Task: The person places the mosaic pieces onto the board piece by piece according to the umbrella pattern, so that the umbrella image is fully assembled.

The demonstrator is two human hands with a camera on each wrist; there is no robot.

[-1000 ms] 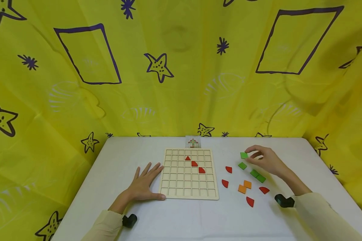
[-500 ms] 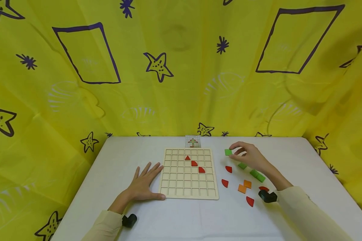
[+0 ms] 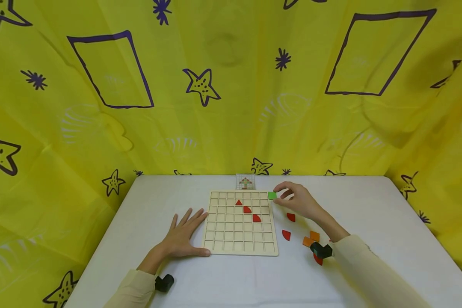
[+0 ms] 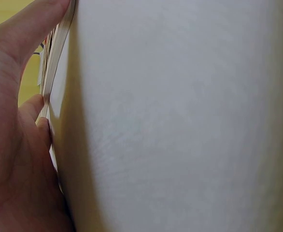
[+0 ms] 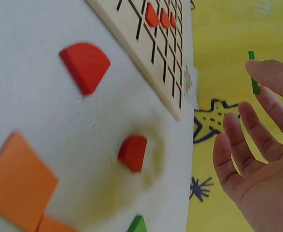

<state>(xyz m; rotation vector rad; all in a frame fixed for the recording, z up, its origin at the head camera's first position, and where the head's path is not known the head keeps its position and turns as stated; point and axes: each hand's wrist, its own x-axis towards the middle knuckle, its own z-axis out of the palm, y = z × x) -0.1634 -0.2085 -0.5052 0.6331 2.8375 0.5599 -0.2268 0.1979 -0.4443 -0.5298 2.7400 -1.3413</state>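
Observation:
Thumb and index finger of my right hand (image 3: 298, 202) pinch a green square tile (image 3: 272, 195) over the far right corner of the wooden grid board (image 3: 231, 247). In the right wrist view that tile (image 5: 253, 72) is seen edge-on, raised above the tabletop. My left hand (image 3: 181, 237) lies with fingers spread along the board's left edge; its thumb and fingertips touch the edge in the left wrist view. Set in the board's cells are a red triangle (image 3: 238, 202) and two red quarter-circle pieces (image 3: 247, 209), in a diagonal line.
Right of the board lie loose red quarter-circles (image 3: 286, 235) and orange squares (image 3: 314, 235). My right arm hides some pieces there. A small card with a printed pattern (image 3: 245, 181) stands behind the board. A yellow curtain (image 3: 231, 128) borders the white table (image 3: 231, 282).
My right hand has carried the green square tile left, from among the loose pieces to the board's far right corner. The left hand has stayed in place.

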